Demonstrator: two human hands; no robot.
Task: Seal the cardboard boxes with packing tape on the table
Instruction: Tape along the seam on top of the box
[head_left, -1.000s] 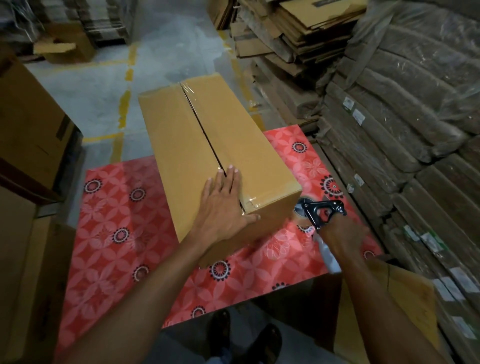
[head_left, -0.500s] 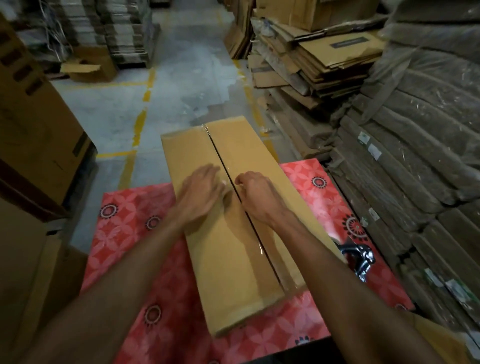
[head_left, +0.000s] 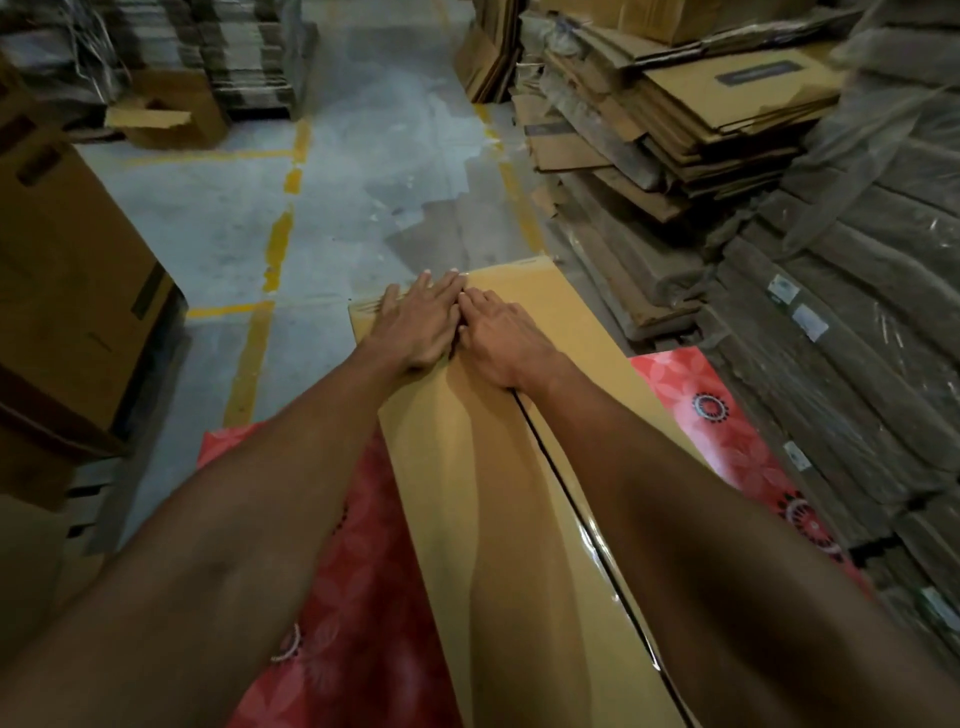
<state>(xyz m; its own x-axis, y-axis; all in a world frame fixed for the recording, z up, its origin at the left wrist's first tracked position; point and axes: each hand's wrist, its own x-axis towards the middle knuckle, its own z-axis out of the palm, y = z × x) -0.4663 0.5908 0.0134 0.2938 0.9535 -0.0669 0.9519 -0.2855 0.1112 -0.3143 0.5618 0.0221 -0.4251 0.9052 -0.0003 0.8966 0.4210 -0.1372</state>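
left hand (head_left: 415, 327) and right hand (head_left: 501, 340) flat together atop far end of cardboard box (head_left: 457, 519)

Legible text, brands, numbers: none at this resolution. Marked surfaces follow.

1. Dark rectangular printed panel (head_left: 753, 76) on the top sheet of the flattened cardboard stack (head_left: 691, 124), upper right. The pale lettering is too blurred to read.
2. White stickers (head_left: 779, 289) on the plastic-wrapped bundles (head_left: 872, 374), right side. Several run down the stack and the print is too small to read.
3. Dark printed bars (head_left: 35, 162) on the large carton (head_left: 67, 270), left. No characters can be made out.
4. Small dark print (head_left: 366, 306) at the far edge of the central cardboard box (head_left: 519, 519). Illegible.
5. Yellow painted lines (head_left: 278, 249) on the concrete floor (head_left: 208, 218), as plain stripes.
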